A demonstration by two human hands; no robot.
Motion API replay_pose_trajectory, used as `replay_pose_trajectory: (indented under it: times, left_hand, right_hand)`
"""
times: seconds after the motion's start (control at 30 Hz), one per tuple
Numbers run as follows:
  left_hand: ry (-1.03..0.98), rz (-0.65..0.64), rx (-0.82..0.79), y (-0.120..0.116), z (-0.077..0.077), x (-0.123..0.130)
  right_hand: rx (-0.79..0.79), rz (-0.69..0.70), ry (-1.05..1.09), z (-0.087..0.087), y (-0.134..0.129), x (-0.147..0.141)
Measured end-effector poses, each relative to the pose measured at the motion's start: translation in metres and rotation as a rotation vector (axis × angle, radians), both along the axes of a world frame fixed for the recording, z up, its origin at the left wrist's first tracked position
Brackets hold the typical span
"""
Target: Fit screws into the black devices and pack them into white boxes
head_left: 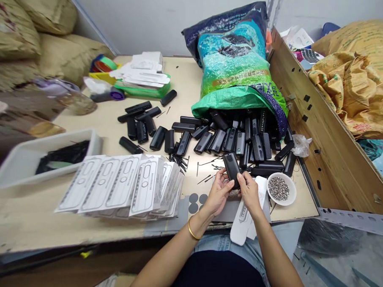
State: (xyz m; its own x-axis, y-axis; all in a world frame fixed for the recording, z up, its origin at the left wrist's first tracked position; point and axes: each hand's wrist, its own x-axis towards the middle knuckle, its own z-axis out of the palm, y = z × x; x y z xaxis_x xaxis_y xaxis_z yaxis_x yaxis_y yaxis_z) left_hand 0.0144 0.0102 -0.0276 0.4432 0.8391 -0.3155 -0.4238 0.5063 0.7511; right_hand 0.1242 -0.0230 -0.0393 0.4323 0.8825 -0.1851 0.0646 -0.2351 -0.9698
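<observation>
A black rectangular plastic device [231,167] with rounded edges is gripped between my two hands, tilted over the table's front part. My left hand [219,192] has its fingers and thumb closed on its lower left side. From the right, my right hand [248,189] pinches its lower edge. Beneath my right forearm lies a white printed box [242,222], flattened or unfolded, reaching over the table edge. Beyond my hands, many similar black devices [218,140] are heaped at the mouth of a blue-green plastic sack [234,65]. Small black sticks [179,160] lie scattered among them.
A white bowl of small metal parts [281,189] stands to the right. Printed white boxes [120,185] are lined up at left, beside a white tray [15,174] with black items. A wooden side panel [331,128] bounds the table's right. Sacks [65,57] are piled at far left.
</observation>
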Motion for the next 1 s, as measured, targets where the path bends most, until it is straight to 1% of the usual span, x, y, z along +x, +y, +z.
replay_pose_trajectory:
  times: [0.13, 0.2, 0.27, 0.33, 0.4, 0.43, 0.57, 0.63, 0.7, 0.77, 0.83, 0.87, 0.9, 0.97, 1.0]
  left_hand:
    - [-0.023, 0.041, -0.038, 0.002, 0.003, 0.001]
    - [-0.030, 0.046, -0.044, 0.004, 0.004, 0.002]
    - [-0.032, 0.045, -0.054, 0.006, 0.004, 0.003]
    - [-0.038, 0.046, -0.063, 0.007, 0.004, 0.004]
    - [-0.049, 0.046, -0.065, 0.007, 0.006, 0.003]
    - [-0.053, 0.039, -0.068, 0.006, 0.007, 0.003]
    - [-0.028, -0.020, -0.120, 0.004, 0.017, 0.001]
    - [0.012, -0.011, -0.133, 0.005, 0.021, 0.001]
    - [0.043, 0.013, -0.141, 0.008, 0.022, -0.001]
    - [0.040, 0.010, -0.169, 0.013, 0.022, -0.006]
    - [0.028, -0.012, -0.210, 0.020, 0.020, -0.013]
    - [0.031, -0.015, -0.226, 0.023, 0.018, -0.017]
    - [0.045, -0.013, -0.237, 0.025, 0.016, -0.020]
    - [0.078, -0.013, -0.248, 0.029, 0.013, -0.024]
    - [0.088, -0.025, -0.248, 0.030, 0.012, -0.024]
  right_hand:
    - [-0.020, 0.010, 0.209, 0.000, -0.003, 0.005]
    - [-0.006, 0.039, 0.273, 0.001, -0.005, 0.007]
    - [0.018, 0.071, 0.243, 0.002, -0.007, 0.007]
    - [0.029, 0.073, 0.178, 0.004, -0.008, 0.005]
    - [0.048, 0.049, 0.054, 0.005, -0.008, 0.003]
    - [0.068, 0.032, -0.053, 0.005, -0.008, 0.002]
    - [0.188, -0.011, -0.640, 0.002, -0.009, -0.008]
    - [0.243, 0.002, -0.835, 0.000, -0.011, -0.015]
    - [0.299, 0.035, -0.907, -0.001, -0.014, -0.021]
    - [0.356, 0.127, -0.852, 0.001, -0.022, -0.019]
    - [0.360, 0.216, -0.759, 0.004, -0.034, -0.003]
    - [0.330, 0.214, -0.740, 0.005, -0.041, 0.010]
    - [0.285, 0.182, -0.741, 0.005, -0.049, 0.026]
    - [0.138, 0.034, -0.821, 0.002, -0.063, 0.062]
    - [0.067, 0.000, -0.847, 0.000, -0.068, 0.079]
